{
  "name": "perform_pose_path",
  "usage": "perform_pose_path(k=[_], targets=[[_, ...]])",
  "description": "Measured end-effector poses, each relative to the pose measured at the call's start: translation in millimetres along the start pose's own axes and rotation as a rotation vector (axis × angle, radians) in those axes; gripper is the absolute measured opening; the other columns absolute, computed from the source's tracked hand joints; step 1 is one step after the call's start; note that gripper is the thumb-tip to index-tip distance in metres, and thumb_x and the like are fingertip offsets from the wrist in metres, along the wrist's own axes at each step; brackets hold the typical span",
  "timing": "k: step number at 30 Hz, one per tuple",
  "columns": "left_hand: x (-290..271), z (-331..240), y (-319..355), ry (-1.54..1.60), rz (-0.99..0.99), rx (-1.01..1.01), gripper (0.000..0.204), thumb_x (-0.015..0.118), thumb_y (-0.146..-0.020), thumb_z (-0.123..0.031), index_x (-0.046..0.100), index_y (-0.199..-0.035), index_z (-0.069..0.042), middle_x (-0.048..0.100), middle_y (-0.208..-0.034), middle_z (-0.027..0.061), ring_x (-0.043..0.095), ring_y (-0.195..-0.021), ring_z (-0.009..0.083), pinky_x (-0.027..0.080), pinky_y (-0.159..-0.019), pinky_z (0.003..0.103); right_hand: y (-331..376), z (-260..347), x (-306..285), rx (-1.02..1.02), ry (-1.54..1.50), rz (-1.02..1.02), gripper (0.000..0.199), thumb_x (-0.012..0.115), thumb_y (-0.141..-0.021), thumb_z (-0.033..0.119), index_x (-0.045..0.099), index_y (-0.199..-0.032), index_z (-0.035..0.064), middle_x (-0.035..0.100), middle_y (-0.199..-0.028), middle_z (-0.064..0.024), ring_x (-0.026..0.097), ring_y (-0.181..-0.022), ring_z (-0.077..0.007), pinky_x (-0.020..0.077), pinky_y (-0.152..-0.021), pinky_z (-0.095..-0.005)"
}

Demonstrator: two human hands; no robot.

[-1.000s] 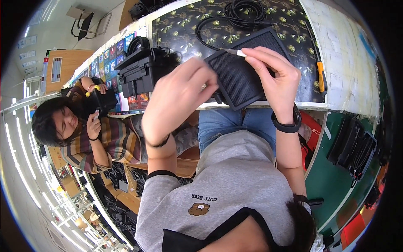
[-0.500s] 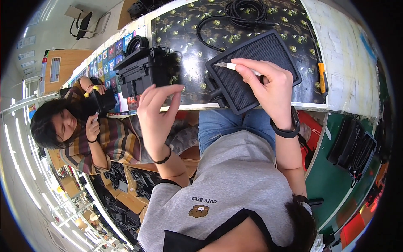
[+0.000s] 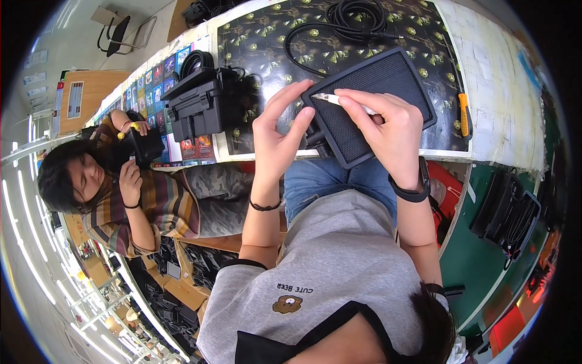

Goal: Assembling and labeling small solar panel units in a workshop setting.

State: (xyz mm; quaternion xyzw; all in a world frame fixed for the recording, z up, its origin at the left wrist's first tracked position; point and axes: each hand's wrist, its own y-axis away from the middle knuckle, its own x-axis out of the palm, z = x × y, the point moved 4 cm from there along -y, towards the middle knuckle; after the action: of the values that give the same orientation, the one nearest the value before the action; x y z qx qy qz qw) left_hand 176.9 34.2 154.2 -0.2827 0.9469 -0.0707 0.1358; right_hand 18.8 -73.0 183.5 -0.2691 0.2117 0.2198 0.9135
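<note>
Head view shows the left hand [image 3: 280,136] gripping the left edge of a flat black mesh-faced panel [image 3: 388,91], fingers curled around its corner, at the near edge of the patterned table [image 3: 260,36]. Over the panel's face, the right hand [image 3: 388,124] pinches a slim white pen-like tool [image 3: 342,102]. Left of them stands a black case [image 3: 197,106]; a coiled black cable [image 3: 354,15] lies farther off.
</note>
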Motion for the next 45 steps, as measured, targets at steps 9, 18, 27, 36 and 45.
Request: perform_pose_path(k=[9, 18, 27, 36, 45], targets=[[-3.2, -0.2, -2.8, -0.059, 0.001, 0.034, 0.037, 0.072, -0.084, -0.007, 0.068, -0.120, -0.003, 0.068, -0.121, 0.0118, 0.052, -0.128, 0.0261, 0.038, -0.107, 0.037, -2.2, 0.4, 0.3, -0.049, 0.056, 0.063, 0.013, 0.075, -0.082, 0.023, 0.079, -0.092, 0.0155, 0.068, -0.066, -0.0054, 0.061, -0.054, -0.0179, 0.0466, -0.050, -0.0300], [-3.0, 0.6, -3.1, -0.052, -0.011, 0.013, 0.035, 0.074, -0.083, -0.011, 0.070, -0.118, -0.005, 0.069, -0.119, 0.0086, 0.043, -0.136, 0.0274, 0.034, -0.111, 0.040, -6.6, -1.7, -2.5, -0.015, 0.027, 0.174, 0.016, 0.073, -0.084, 0.026, 0.079, -0.094, 0.0148, 0.070, -0.070, -0.0083, 0.064, -0.056, -0.0213, 0.0481, -0.051, -0.0314], [-6.8, 1.9, -6.2, -0.106, 0.018, 0.015, 0.034, 0.074, -0.083, -0.013, 0.071, -0.116, -0.008, 0.069, -0.119, 0.0066, 0.044, -0.135, 0.0281, 0.033, -0.111, 0.041, -9.8, -3.7, -3.4, -0.033, 0.003, 0.234, 0.016, 0.071, -0.085, 0.027, 0.079, -0.094, 0.0157, 0.071, -0.075, -0.0096, 0.068, -0.061, -0.0223, 0.0492, -0.052, -0.0309], [-8.6, -2.3, -10.3, -0.142, 0.030, 0.019, 0.032, 0.074, -0.083, -0.013, 0.072, -0.115, -0.009, 0.070, -0.117, 0.0054, 0.044, -0.134, 0.0291, 0.033, -0.110, 0.042, -12.9, -4.0, -5.5, -0.035, 0.002, 0.286, 0.015, 0.071, -0.085, 0.025, 0.079, -0.093, 0.0151, 0.071, -0.074, -0.0099, 0.067, -0.059, -0.0233, 0.0499, -0.053, -0.0308], [-7.1, -15.0, -13.7, -0.270, 0.033, 0.098, 0.030, 0.073, -0.083, -0.012, 0.071, -0.113, -0.007, 0.071, -0.114, 0.0047, 0.046, -0.131, 0.0327, 0.033, -0.110, 0.044, -8.6, -9.2, -3.5, 0.025, -0.086, 0.220, 0.015, 0.073, -0.085, 0.021, 0.078, -0.095, 0.0125, 0.072, -0.076, -0.0116, 0.067, -0.059, -0.0201, 0.0491, -0.052, -0.0281]])
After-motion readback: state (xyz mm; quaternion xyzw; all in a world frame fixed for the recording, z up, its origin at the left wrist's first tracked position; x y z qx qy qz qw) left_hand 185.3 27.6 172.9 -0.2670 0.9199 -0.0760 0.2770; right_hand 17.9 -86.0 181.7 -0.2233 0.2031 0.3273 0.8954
